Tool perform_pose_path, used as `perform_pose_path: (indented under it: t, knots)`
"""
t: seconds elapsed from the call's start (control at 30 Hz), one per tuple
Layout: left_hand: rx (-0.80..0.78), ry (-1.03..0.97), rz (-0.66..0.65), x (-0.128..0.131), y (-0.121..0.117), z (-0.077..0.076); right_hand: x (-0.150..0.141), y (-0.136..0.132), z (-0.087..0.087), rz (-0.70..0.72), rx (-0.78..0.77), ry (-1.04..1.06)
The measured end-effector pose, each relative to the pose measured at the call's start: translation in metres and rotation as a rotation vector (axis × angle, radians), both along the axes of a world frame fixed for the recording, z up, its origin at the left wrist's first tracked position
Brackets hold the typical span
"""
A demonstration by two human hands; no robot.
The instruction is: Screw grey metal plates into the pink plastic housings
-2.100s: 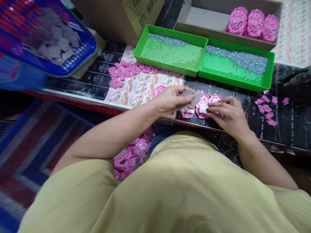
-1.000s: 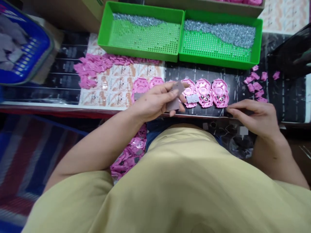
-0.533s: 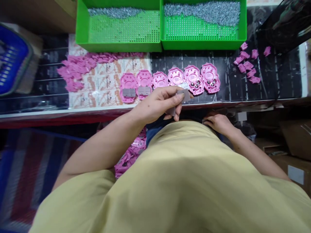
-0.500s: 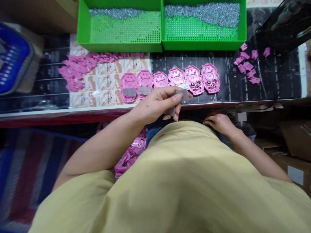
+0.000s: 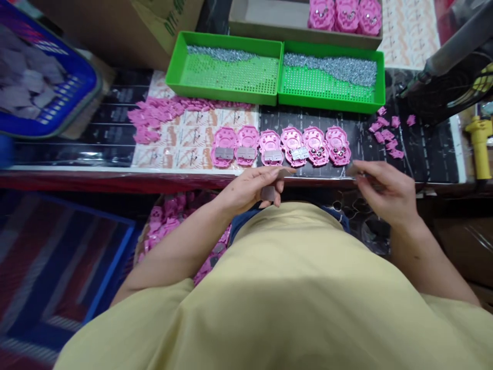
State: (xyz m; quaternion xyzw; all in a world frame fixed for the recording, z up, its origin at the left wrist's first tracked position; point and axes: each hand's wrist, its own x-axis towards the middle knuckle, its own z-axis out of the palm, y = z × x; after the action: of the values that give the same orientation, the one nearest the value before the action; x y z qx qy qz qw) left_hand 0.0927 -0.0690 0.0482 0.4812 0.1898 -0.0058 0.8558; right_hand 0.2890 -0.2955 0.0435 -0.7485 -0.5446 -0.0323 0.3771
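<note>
A row of pink plastic casings (image 5: 224, 134) lies along the table's front edge. Thin grey rectangular plates (image 5: 245, 153) rest in the three leftmost, and a shinier plate (image 5: 299, 153) is in the fourth. The two rightmost casings (image 5: 338, 137) show small round silver parts in their lower halves. My left hand (image 5: 252, 187) is closed on several grey plates just in front of the row. To the right, beyond the last casing, my right hand (image 5: 391, 192) pinches a small grey plate (image 5: 351, 169) between thumb and fingers.
Two green trays (image 5: 231, 97) of small silvery metal parts stand behind the row. Small pink pieces lie in a heap (image 5: 150, 121) at left and scattered (image 5: 387, 136) at right. A blue basket (image 5: 73, 103), a box (image 5: 265, 28) with pink casings and a dark fan-like object (image 5: 427, 97) stand around.
My right hand has risen from beside my lap to the table edge, now with a grey plate. My left hand has drawn back from the row, and the shinier plate lies in the fourth casing.
</note>
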Motion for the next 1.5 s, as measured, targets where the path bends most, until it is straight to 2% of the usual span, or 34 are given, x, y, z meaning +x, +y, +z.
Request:
perform_pose_path:
  t: [0.1,0.2,0.33,0.47,0.53,0.6,0.73,0.8,0.93,1.03,1.1,1.17,1.27,1.33,1.4,1.5]
  knots:
    - [0.027,-0.012,-0.002,0.003,-0.001,-0.001,0.006,0.030,0.008,0.000,0.021,-0.258]
    - [0.176,-0.023,0.002,0.007,-0.002,-0.002,0.009,0.056,0.002,-0.011,-0.029,-0.408]
    - [0.510,-0.019,0.034,0.011,-0.003,-0.004,0.014,0.073,-0.007,0.069,-0.066,-0.552]
    - [0.964,-0.122,0.090,0.015,-0.003,-0.005,0.020,0.076,-0.012,0.119,-0.081,-0.639]
    - [1.142,-0.170,0.083,0.017,-0.002,-0.004,0.021,0.074,-0.010,0.140,-0.094,-0.640]
    - [1.238,-0.186,0.059,0.019,-0.003,-0.004,0.018,0.071,-0.002,0.176,-0.068,-0.554]
    - [1.283,-0.218,0.016,0.020,-0.007,-0.004,0.002,0.063,0.020,0.334,0.012,-0.217]
    - [1.266,-0.241,-0.002,0.019,-0.010,-0.005,-0.006,0.059,0.025,0.393,0.019,-0.153]
    - [1.190,-0.228,-0.065,0.019,-0.017,-0.007,-0.014,0.051,0.017,0.432,0.041,-0.129]
    - [1.118,-0.203,-0.120,0.020,-0.021,-0.008,-0.013,0.044,0.008,0.456,0.081,-0.186]
    - [1.089,-0.196,-0.155,0.020,-0.023,-0.007,-0.005,0.039,0.006,0.447,0.109,-0.267]
    - [1.078,-0.185,-0.194,0.017,-0.021,-0.005,0.013,0.032,0.007,0.372,0.095,-0.308]
    - [1.071,-0.172,-0.235,0.007,-0.009,0.002,0.050,0.023,0.006,0.197,0.037,-0.309]
    - [1.098,-0.153,-0.225,-0.003,0.006,0.010,0.072,0.021,0.001,0.165,0.017,-0.315]
    - [1.170,-0.085,-0.159,-0.015,0.024,0.021,0.085,0.022,-0.006,0.185,0.006,-0.298]
    - [1.262,0.102,-0.007,-0.035,0.053,0.043,0.089,0.030,-0.016,0.198,-0.037,-0.240]
